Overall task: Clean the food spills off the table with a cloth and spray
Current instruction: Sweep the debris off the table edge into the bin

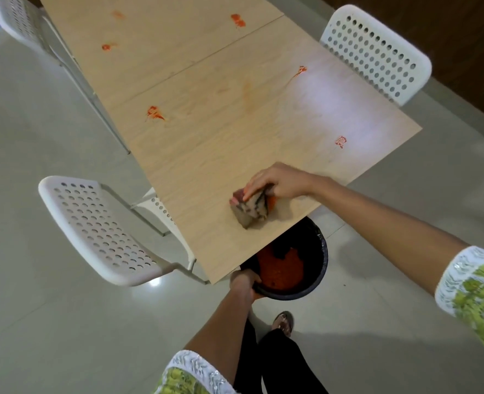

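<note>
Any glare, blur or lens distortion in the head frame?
Head view: pale glare patch on the table near the far chair; wide-angle bending at the edges; slight softness on the right hand and cloth; small light reflection on the floor.

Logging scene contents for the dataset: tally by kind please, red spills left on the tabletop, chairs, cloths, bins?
Red spills on the table: 6 ()
White chairs: 3 ()
Cloth: 1, under the right hand
Black bin: 1, rim held by the left hand
Total: 11
</note>
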